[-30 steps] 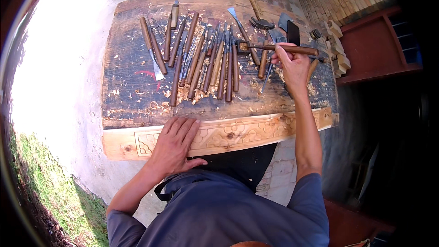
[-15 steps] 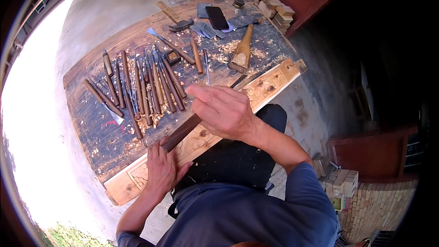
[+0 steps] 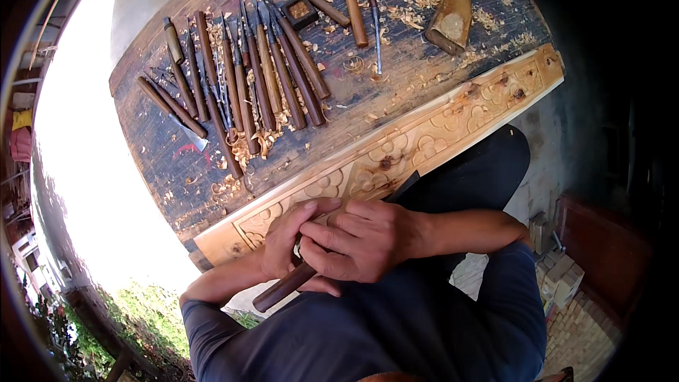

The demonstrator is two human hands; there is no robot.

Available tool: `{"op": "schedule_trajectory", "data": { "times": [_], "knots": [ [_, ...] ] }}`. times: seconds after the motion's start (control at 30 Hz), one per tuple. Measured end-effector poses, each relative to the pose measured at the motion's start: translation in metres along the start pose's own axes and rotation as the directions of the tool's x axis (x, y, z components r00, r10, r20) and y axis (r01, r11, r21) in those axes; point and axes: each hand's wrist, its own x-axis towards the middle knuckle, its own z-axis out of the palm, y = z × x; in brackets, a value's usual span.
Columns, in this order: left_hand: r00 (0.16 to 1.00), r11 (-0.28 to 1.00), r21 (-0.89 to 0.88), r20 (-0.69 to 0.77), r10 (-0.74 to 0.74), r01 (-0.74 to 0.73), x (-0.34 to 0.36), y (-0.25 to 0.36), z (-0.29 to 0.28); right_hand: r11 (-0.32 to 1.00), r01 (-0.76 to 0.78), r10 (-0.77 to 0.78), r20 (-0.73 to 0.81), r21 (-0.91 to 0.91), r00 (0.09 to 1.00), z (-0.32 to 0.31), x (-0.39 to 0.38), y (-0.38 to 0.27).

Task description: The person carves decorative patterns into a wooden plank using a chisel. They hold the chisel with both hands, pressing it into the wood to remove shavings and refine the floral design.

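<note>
My right hand (image 3: 364, 239) is closed round a chisel in front of my body. Its dark wooden handle (image 3: 284, 288) sticks out to the lower left, and a dark flat blade (image 3: 405, 187) shows beyond the knuckles on the other side. My left hand (image 3: 283, 238) meets the right one and wraps the same chisel, its thumb side partly hidden. Just beyond both hands lies a long pale wooden board (image 3: 424, 145) carved with scrolling flower shapes, along the near edge of the workbench (image 3: 346, 124).
Several wooden-handled chisels (image 3: 272, 71) lie in a row among shavings. A wooden mallet (image 3: 453, 10), a thin tool (image 3: 376, 35) and a small dark box (image 3: 300, 11) rest farther back. My dark-clad knee (image 3: 495, 163) is under the board's right part.
Both hands have left the board and come together nearer my body, bringing the chisel along. The left hand has joined the right on it. The view has shifted, so the bench sits higher.
</note>
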Motion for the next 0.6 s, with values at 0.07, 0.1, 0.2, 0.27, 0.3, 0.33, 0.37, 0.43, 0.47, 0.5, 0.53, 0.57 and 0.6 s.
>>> {"op": "schedule_trajectory", "data": {
  "times": [0.07, 0.1, 0.2, 0.27, 0.3, 0.33, 0.37, 0.43, 0.47, 0.5, 0.53, 0.57, 0.6],
  "knots": [
    [0.998, 0.966, -0.252, -0.016, -0.066, 0.06, -0.011, -0.001, 0.006, 0.998, -0.04, 0.04, 0.0, 0.053, 0.999, 0.005, 0.001, -0.004],
    [0.998, 0.975, -0.213, 0.022, -0.054, 0.057, -0.014, -0.003, 0.006, 0.995, -0.057, 0.057, 0.005, 0.08, 0.998, 0.003, 0.004, -0.005],
    [1.0, 0.985, -0.174, 0.023, 0.011, -0.007, -0.023, -0.006, 0.005, 0.996, -0.058, 0.057, 0.027, 0.067, 0.998, 0.008, 0.007, -0.002],
    [1.0, 0.977, -0.211, 0.003, 0.026, -0.025, -0.03, -0.003, 0.006, 0.998, -0.026, 0.027, -0.017, 0.06, 0.999, 0.019, 0.006, -0.002],
    [1.0, 0.975, -0.22, -0.016, 0.008, -0.012, -0.035, -0.003, 0.008, 0.994, -0.003, 0.005, -0.017, 0.107, 1.0, 0.02, 0.006, -0.004],
    [1.0, 0.973, -0.23, -0.028, -0.01, 0.004, -0.041, -0.003, 0.008, 0.988, 0.019, -0.017, -0.017, 0.154, 1.0, 0.021, 0.005, -0.008],
    [0.991, 0.999, 0.018, -0.127, 0.044, -0.042, -0.055, 0.0, 0.016, 0.979, 0.043, -0.04, -0.018, 0.202, 0.999, 0.023, 0.005, -0.011],
    [0.999, 0.999, 0.004, 0.008, -0.041, 0.041, -0.018, 0.008, 0.001, 0.972, 0.071, -0.079, 0.028, 0.226, 0.997, 0.022, 0.005, -0.011],
    [0.994, 0.996, 0.006, 0.064, -0.086, 0.086, -0.004, 0.013, -0.008, 0.964, 0.086, -0.102, 0.048, 0.252, 0.994, 0.023, 0.007, -0.012],
    [0.986, 0.994, -0.004, 0.123, -0.11, 0.111, -0.001, 0.012, -0.023, 0.96, 0.101, -0.121, 0.064, 0.261, 0.991, 0.022, 0.008, -0.011],
    [0.975, 0.99, -0.004, 0.173, -0.14, 0.143, -0.003, 0.011, -0.037, 0.972, 0.067, -0.092, 0.101, 0.223, 0.991, 0.019, 0.007, -0.014],
    [0.959, 0.956, -0.104, 0.1, -0.263, 0.273, -0.006, 0.012, -0.041, 0.968, 0.049, -0.074, 0.092, 0.245, 0.993, 0.022, 0.01, -0.013],
    [0.925, 0.9, -0.222, 0.026, -0.38, 0.376, -0.008, 0.011, -0.043, 0.962, 0.029, -0.055, 0.089, 0.271, 0.995, 0.025, 0.011, -0.012]
  ]
}}
